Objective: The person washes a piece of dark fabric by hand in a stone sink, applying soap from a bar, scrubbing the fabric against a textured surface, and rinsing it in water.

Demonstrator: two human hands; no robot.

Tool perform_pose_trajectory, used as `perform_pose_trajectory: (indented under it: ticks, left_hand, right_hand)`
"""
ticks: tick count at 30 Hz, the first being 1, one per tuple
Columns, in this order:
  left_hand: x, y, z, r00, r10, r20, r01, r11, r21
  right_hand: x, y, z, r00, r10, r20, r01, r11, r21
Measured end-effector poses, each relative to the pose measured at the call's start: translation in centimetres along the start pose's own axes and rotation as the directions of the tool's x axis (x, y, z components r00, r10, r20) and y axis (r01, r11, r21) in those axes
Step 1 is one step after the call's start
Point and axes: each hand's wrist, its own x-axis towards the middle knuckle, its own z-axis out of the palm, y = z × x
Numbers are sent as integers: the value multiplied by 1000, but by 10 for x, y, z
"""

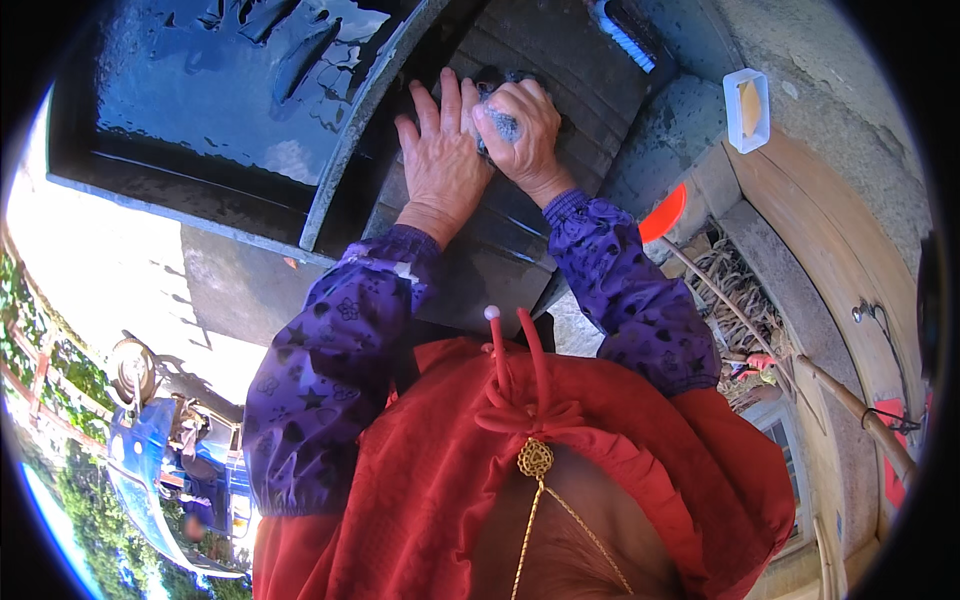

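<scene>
My right hand is closed around a wet, grey-blue bunched thing; whether it is a cloth or a scrubbing pad I cannot tell. It presses this against a dark, ridged stone washboard slab. Palm down beside it, my left hand rests with fingers spread, close against the right hand; its thumb is hidden. Some dark and greyish material shows past my fingertips on the slab.
Left of the slab, a stone divider borders a water-filled basin. A brush with pale blue bristles lies at the slab's far right. A white plastic box holding a yellowish piece stands on the ledge. Below it is a red dipper.
</scene>
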Motion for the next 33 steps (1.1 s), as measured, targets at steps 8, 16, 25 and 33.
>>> perform_pose_trajectory:
  ticks: [8,16,25,33]
  left_hand:
    - [-7,5,-11,995,-88,-38,88,996,-12]
    - [-41,-1,-30,978,-151,-141,143,988,-62]
    - [-80,55,39,934,-296,-201,39,644,-764]
    - [-99,20,-8,889,-383,-251,-247,61,-967]
  right_hand:
    - [29,4,7,995,49,82,-43,996,-81]
    - [75,33,16,895,196,401,-248,965,81]
    - [17,148,-86,868,449,211,-484,861,158]
    - [-81,-9,-108,924,162,347,-271,917,293]
